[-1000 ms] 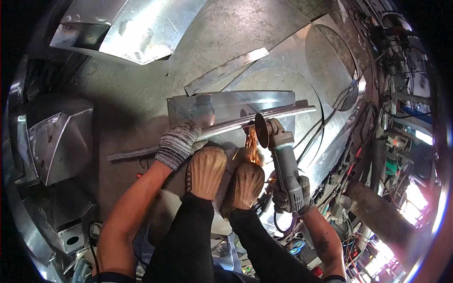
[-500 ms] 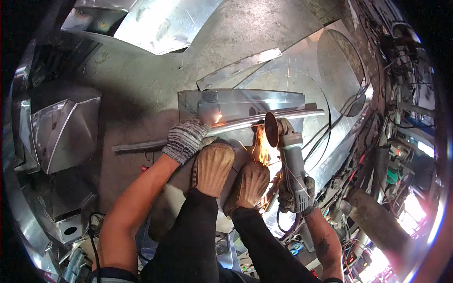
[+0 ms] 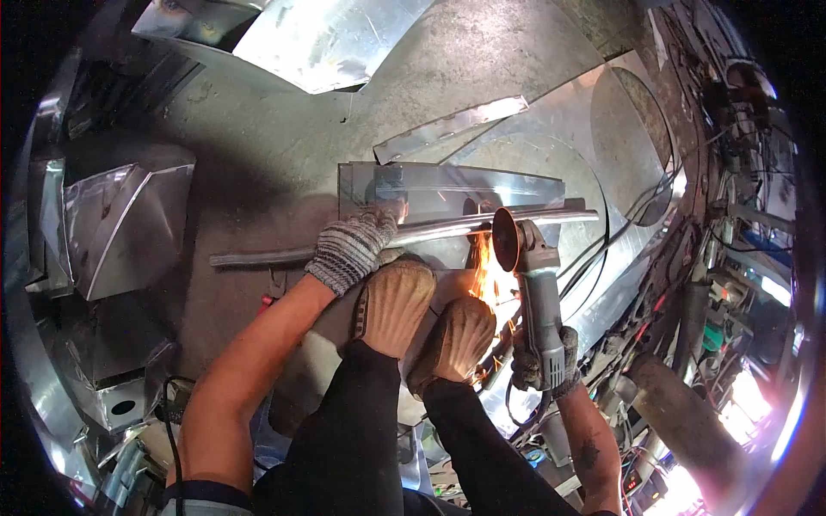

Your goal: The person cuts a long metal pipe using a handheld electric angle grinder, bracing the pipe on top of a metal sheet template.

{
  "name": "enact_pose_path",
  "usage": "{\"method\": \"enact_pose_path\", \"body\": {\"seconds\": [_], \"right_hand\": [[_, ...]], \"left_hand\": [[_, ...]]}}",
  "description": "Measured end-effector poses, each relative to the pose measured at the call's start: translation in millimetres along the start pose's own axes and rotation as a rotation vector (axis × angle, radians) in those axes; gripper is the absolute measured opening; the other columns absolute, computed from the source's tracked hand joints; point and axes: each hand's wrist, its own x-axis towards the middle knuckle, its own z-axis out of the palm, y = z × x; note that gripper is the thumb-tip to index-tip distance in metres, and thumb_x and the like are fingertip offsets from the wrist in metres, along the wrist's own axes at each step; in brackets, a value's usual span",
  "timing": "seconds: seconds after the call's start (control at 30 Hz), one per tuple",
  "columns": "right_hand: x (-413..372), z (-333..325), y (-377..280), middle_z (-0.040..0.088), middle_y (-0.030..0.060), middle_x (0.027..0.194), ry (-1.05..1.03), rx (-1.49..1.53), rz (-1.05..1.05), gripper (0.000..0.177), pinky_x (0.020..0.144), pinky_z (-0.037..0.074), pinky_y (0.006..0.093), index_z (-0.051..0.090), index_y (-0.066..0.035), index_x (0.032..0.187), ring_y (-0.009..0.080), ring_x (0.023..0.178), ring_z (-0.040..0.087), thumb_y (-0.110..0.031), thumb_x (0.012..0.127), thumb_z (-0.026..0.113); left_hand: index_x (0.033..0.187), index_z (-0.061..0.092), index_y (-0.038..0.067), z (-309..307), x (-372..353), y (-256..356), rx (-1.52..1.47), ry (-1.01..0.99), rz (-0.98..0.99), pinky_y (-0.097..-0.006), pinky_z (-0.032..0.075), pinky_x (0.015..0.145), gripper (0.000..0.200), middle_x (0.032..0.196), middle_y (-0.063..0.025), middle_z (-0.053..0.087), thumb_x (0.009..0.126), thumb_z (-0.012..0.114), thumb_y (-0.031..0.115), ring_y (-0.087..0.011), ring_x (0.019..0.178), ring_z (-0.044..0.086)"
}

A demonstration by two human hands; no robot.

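A long shiny metal pipe point(image 3: 443, 229) lies crosswise before my feet. My left hand point(image 3: 353, 248), in a striped knit glove, is closed around it left of its middle. In a dark, dirty glove, my right hand point(image 3: 549, 365) grips the rear body of an angle grinder point(image 3: 542, 301). The grinder's disc point(image 3: 506, 241) is at the near side of the pipe, right of its middle. Orange sparks point(image 3: 488, 275) stream down from there toward my right shoe point(image 3: 462, 337). Whether the disc edge touches the pipe cannot be made out exactly.
Beyond the pipe lies a folded metal sheet point(image 3: 456, 182), with a narrow strip point(image 3: 452, 127) behind it. A large sheet with a round cut-out point(image 3: 632, 142) is at right, crossed by cables. Bent metal parts point(image 3: 133, 224) stand left. My left shoe point(image 3: 396, 301) is close to the pipe.
The view has turned slightly, shifting the scene a little right. The spark stream looks brighter and fuller. Both hands keep their holds on the pipe and grinder.
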Motion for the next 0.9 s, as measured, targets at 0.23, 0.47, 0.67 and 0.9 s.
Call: {"method": "enact_pose_path", "body": {"seconds": [0.23, 0.47, 0.67, 0.9], "right_hand": [[0.7, 13.8, -6.1, 0.06, 0.0113, 0.084, 0.037, -0.009, -0.02, 0.09, 0.061, 0.045, 0.0452, 0.056, 0.003, 0.126, 0.0276, 0.07, 0.059, -0.069, 0.076, 0.073], [-2.9, -15.8, -11.9, 0.06, 0.0094, 0.088, 0.11, -0.135, -0.066, 0.098, 0.059, 0.045, 0.0438, 0.052, 0.001, 0.139, 0.0258, 0.069, 0.058, -0.072, 0.076, 0.073], [2.3, -13.4, -11.9, 0.059, 0.0105, 0.087, 0.18, -0.302, -0.195, 0.098, 0.059, 0.045, 0.0434, 0.052, -0.001, 0.141, 0.026, 0.068, 0.058, -0.075, 0.079, 0.069], [3.4, 2.4, -12.0, 0.057, 0.0094, 0.083, 0.013, -0.275, -0.066, 0.098, 0.058, 0.044, 0.043, 0.054, -0.003, 0.134, 0.0271, 0.067, 0.057, -0.081, 0.076, 0.069]], "left_hand": [[0.156, 0.041, 0.012, 8.9, 1.4, -5.2, -0.019, 0.044, 0.029, -0.0513, 0.055, 0.098, 0.054, 0.139, -0.0232, 0.062, 0.105, 0.043, 0.031, -0.0371, 0.121, 0.066], [0.159, 0.036, 0.012, -6.4, 4.2, -0.3, 0.03, -0.126, -0.004, -0.0525, 0.055, 0.099, 0.055, 0.142, -0.0224, 0.06, 0.104, 0.038, 0.019, -0.0369, 0.123, 0.066], [0.155, 0.039, 0.011, 0.2, 1.5, -3.3, 0.045, -0.095, 0.001, -0.0524, 0.057, 0.094, 0.054, 0.137, -0.0235, 0.062, 0.104, 0.042, 0.028, -0.0369, 0.117, 0.068], [0.154, 0.043, 0.011, 10.8, 2.3, -6.0, 0.083, 0.013, 0.045, -0.0535, 0.058, 0.089, 0.065, 0.132, -0.0236, 0.064, 0.102, 0.049, 0.048, -0.0367, 0.112, 0.069]]}}
